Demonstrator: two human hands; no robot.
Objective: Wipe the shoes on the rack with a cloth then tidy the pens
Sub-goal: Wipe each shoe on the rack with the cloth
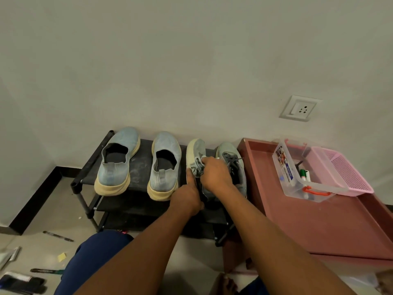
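Observation:
A black shoe rack (140,165) against the wall carries two light blue slip-on shoes (119,160) (164,165) on the left and two grey lace-up shoes on the right. My left hand (188,194) grips the heel side of the tilted grey shoe (195,149). My right hand (214,174) holds a bunched grey cloth (197,166) against that shoe's top. The other grey shoe (232,162) stands just to the right. Pens lie on the floor (57,236) (45,271), and markers (304,175) sit in a clear box.
A pinkish-red low cabinet (319,220) stands right of the rack, holding a clear plastic box (297,184) and a pink basket (344,173). A wall socket (299,108) is above it. Dark items (21,283) and a yellow scrap (62,256) lie on the floor at lower left.

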